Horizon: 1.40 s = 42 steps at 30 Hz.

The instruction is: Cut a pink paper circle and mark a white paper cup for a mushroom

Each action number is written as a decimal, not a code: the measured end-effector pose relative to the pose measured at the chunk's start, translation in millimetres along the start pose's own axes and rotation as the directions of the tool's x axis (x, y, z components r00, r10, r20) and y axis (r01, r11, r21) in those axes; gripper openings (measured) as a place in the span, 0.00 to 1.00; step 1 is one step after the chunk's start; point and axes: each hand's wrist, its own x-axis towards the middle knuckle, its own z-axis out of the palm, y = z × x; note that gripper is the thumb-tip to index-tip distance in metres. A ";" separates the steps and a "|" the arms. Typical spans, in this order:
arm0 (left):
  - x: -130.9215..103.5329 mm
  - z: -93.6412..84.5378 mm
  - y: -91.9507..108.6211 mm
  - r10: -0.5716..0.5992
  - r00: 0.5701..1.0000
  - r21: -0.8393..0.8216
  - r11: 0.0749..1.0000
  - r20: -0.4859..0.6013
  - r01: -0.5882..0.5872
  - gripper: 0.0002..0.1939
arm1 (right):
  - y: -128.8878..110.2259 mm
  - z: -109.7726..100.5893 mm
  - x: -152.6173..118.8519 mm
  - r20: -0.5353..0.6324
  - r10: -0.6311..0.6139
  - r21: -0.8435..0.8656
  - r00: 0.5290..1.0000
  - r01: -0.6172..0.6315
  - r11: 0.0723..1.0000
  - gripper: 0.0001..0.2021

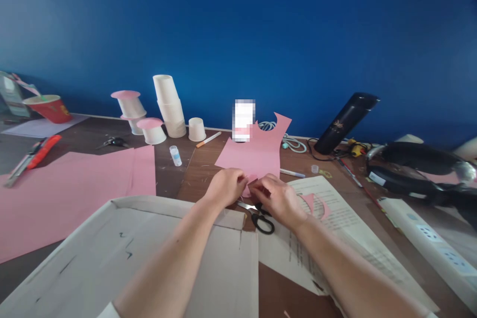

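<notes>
My left hand (pixel 228 188) and my right hand (pixel 278 198) meet at the centre, their fingers pinched on a small pink paper piece (pixel 246 191) between them. Behind it lies a larger pink sheet (pixel 257 154) with curved cut-outs along its far edge. Black-handled scissors (pixel 263 223) rest just below my fingers, partly covered by my right hand. Pink paper scraps (pixel 320 206) lie on a printed page (pixel 343 213) under and beside my right wrist.
A white cardboard box lid (pixel 149 258) fills the near left, beside large pink sheets (pixel 82 184). Stacked paper cups (pixel 171 109), cups with pink discs (pixel 151 131) and a glue stick (pixel 175 156) stand behind. A black flask (pixel 345 124), headphones (pixel 417 169) and a power strip (pixel 428 238) are right.
</notes>
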 end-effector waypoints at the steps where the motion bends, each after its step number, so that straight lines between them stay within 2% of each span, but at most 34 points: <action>1: -0.2 0.0 -0.1 0.000 1.000 -0.002 1.000 -0.001 -0.001 0.13 | 0.1 1.1 0.0 0.007 -0.012 -0.019 1.000 0.012 1.000 0.05; 14: -2.0 -2.3 1.0 -0.022 0.999 0.001 1.000 0.027 0.022 0.13 | -1.6 -0.4 -0.7 0.079 -0.177 -0.204 0.981 0.190 0.960 0.08; 27: -1.4 -1.9 0.9 -0.025 0.999 -0.042 0.999 0.024 0.026 0.12 | -15.0 -15.2 1.5 0.197 -0.316 -0.327 0.928 0.366 0.871 0.08; 30: -1.9 -2.2 0.8 -0.025 0.999 -0.034 0.999 0.025 0.026 0.12 | -15.5 -16.7 1.9 0.187 -0.317 -0.313 0.930 0.362 0.878 0.07; 37: -0.3 -2.6 2.4 -0.058 0.997 0.030 0.998 0.046 0.057 0.12 | -9.5 -20.7 1.0 0.056 -0.240 -0.290 0.969 0.246 0.925 0.09; 42: 0.9 -1.3 1.1 -0.044 0.998 0.036 0.998 0.036 0.043 0.11 | -11.5 -17.4 3.9 0.091 -0.275 -0.286 0.957 0.290 0.913 0.09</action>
